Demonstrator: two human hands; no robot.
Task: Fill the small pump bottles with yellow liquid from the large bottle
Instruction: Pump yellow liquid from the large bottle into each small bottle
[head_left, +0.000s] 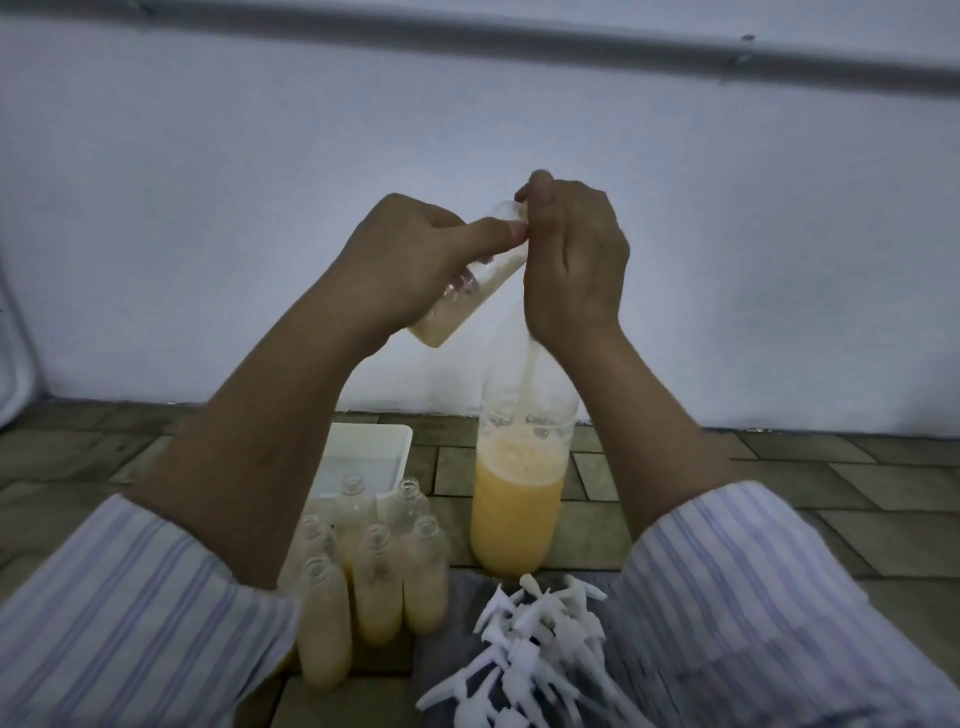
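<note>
My left hand (410, 260) holds a small clear pump bottle (457, 306) up in the air, tilted, with a little yellow liquid pooled at its lower end. My right hand (576, 260) is closed with its fingertips pinched at the bottle's raised mouth; whatever is between them is hidden. Right below the hands, the large clear bottle (519, 499) stands upright on the floor, about half full of yellow liquid. Several small open bottles (384, 587) holding yellow liquid stand in a cluster to its left.
A pile of white pump heads (540, 639) lies on a grey cloth at the front right. A white plastic tray (363, 457) sits behind the small bottles. The floor is brick-patterned, with a pale wall close behind.
</note>
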